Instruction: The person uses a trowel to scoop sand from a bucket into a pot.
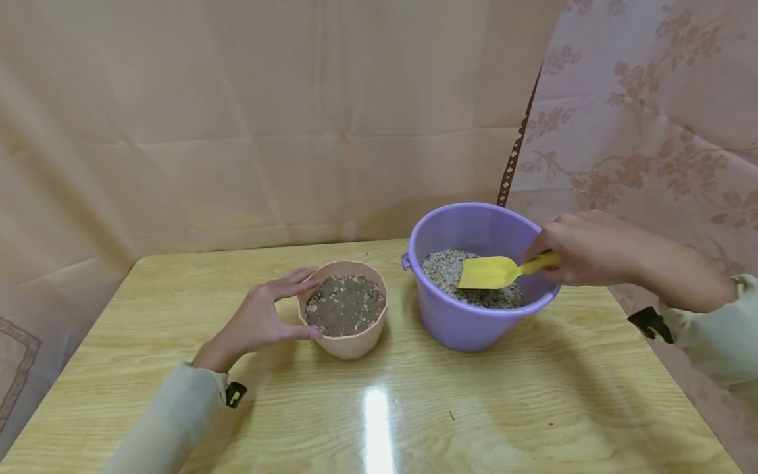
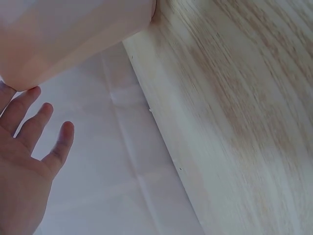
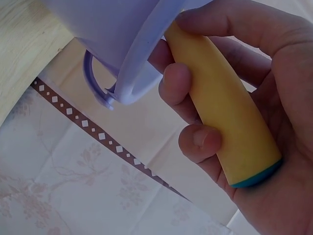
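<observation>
On the table, a peach flower pot (image 1: 353,347) with a wavy rim holds brown soil (image 1: 346,304) scattered with pale grit. My left hand (image 1: 260,317) rests at the pot's left side, thumb at the near rim and straight, spread fingers at the far rim. In the left wrist view, fingertips (image 2: 33,92) meet the pot's wall. My right hand (image 1: 592,250) grips a yellow trowel (image 1: 490,272) by its handle, fingers wrapped round it. The bare blade lies over the grey gravel (image 1: 445,266) in a purple bucket (image 1: 464,329).
The wooden table (image 1: 284,421) ends just behind the pot and bucket, against a beige curtain (image 1: 249,118). A floral cloth (image 1: 663,131) hangs at the right. The bucket's handle loop (image 3: 93,81) juts from its rim.
</observation>
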`<state>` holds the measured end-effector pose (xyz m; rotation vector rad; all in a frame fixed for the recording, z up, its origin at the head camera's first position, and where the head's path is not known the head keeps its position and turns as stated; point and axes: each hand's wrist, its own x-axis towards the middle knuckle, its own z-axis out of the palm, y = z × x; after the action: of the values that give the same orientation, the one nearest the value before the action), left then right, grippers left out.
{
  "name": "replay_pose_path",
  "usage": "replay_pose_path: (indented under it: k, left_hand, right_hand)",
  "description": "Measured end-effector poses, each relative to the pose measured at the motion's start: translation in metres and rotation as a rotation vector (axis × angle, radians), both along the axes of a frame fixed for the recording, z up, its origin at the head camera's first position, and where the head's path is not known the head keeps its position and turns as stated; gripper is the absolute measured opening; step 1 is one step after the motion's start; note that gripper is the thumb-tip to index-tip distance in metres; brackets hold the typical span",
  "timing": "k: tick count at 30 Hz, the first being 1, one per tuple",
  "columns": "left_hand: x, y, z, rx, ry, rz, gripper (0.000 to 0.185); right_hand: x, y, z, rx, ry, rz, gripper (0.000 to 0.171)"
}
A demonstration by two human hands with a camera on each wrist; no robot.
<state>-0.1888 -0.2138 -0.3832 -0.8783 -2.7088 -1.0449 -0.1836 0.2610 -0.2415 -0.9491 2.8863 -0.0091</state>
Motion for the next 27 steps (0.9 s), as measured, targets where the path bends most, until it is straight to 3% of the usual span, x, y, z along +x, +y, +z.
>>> replay_pose_path:
  k: [15,27]
  left_hand:
    - [0.009,0.005,0.001,-0.035,0.091,-0.065,0.085]
    - [0.013,0.004,0.002,-0.078,0.131,-0.058,0.088]
  right_hand:
    - [0.0,0.002,0.006,0.04,0.017,-0.022,0.025]
    - [0.001,0.001,0.005,0.043,0.007,-0.022,0.026]
